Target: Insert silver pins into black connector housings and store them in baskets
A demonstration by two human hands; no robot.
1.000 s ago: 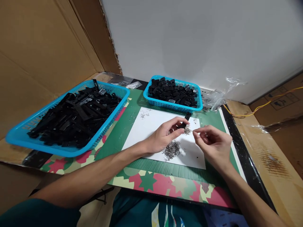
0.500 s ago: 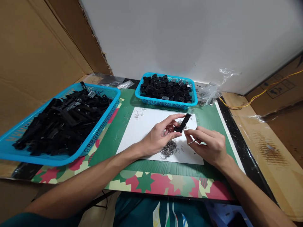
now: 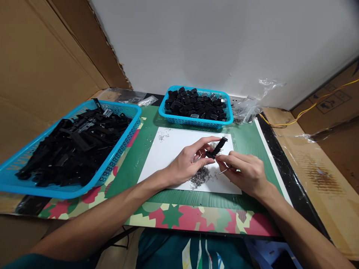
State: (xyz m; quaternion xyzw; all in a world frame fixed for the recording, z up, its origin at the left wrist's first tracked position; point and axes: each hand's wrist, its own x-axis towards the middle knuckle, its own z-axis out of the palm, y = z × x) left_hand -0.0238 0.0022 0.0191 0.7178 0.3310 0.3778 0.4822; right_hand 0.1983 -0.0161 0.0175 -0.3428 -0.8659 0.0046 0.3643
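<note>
Plainly, the left hand (image 3: pixel 188 160) gripped a black part (image 3: pixel 220 146) between thumb and fingers above white paper (image 3: pixel 161 158); at the part's four o'clock, the right hand's (image 3: pixel 246 170) curled fingers held a thin rod (image 3: pixel 223 171); metal bits (image 3: pixel 199 178) lay at seven.

I could slide a hand over the left part of the white paper (image 3: pixel 159 157) and the green mat (image 3: pixel 129 160) beside it, until the large basket's rim (image 3: pixel 56 193) blocks me. Ahead, the small basket (image 3: pixel 193 121) stands across the way, the crumpled plastic (image 3: pixel 248 108) crowding its right. The black part (image 3: pixel 220 146) bridges the gap between my left hand (image 3: pixel 190 160) and right hand (image 3: pixel 245 170); the metal heap (image 3: pixel 199 177) hinders a low pass just below.
</note>
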